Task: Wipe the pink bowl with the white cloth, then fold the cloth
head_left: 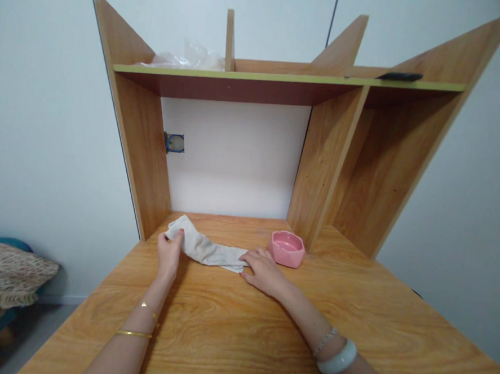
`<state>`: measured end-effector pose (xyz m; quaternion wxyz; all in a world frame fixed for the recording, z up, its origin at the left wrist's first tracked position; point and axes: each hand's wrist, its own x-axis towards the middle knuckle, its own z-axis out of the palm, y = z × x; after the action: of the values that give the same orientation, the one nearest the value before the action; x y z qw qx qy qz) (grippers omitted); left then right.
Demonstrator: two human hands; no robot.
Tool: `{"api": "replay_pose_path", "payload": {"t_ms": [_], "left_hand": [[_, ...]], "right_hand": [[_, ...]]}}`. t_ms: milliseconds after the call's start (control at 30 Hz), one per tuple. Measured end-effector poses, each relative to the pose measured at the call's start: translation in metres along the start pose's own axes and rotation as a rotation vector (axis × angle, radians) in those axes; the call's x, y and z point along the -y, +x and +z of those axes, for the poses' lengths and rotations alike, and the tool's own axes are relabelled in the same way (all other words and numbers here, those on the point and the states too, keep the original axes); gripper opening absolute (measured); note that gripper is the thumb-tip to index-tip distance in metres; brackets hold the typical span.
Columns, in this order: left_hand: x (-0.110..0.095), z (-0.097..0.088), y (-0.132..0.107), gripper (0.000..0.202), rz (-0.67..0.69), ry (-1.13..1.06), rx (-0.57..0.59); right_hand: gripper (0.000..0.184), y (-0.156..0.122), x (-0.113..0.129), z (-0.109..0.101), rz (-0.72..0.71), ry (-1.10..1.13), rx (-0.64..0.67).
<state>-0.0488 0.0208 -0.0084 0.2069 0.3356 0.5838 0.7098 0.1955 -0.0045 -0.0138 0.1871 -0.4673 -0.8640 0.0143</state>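
Note:
A crumpled whitish cloth (204, 251) stretches crosswise over the wooden desktop, its left end lifted a little. My left hand (170, 254) pinches that left end between thumb and fingers. At the other end, my right hand (264, 271) has its fingers and thumb closed on the cloth, low against the desk. Just beyond my right hand stands a pink faceted ashtray (287, 249), upright, very close to the knuckles.
A wooden hutch with an upright divider (325, 169) rises from the desk (224, 332). Its upper shelf bears a clear plastic bag (190, 58) and a flat dark object (399, 76). An uncovered wall box (175, 143) shows at back left; a patterned fabric (11, 271) lies beyond the desk.

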Motion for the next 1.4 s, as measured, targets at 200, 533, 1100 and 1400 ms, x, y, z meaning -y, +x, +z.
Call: {"api": "replay_pose_path", "payload": {"t_ms": [200, 533, 1100, 1400], "left_hand": [[0.001, -0.003, 0.005, 0.029, -0.025, 0.124, 0.03], [-0.012, -0.008, -0.011, 0.041, 0.266, 0.96, 0.333], [-0.015, -0.006, -0.022, 0.026, 0.646, 0.868, 1.009], [-0.022, -0.027, -0.011, 0.037, 0.499, 1.171, 1.066]], "right_hand": [[0.015, 0.0, -0.004, -0.014, 0.101, -0.075, 0.003], [0.008, -0.012, -0.032, -0.042, 0.158, -0.013, 0.013], [0.027, -0.012, -0.029, -0.036, 0.077, 0.122, 0.14], [0.016, -0.013, -0.032, -0.042, 0.138, 0.211, 0.226]]}}
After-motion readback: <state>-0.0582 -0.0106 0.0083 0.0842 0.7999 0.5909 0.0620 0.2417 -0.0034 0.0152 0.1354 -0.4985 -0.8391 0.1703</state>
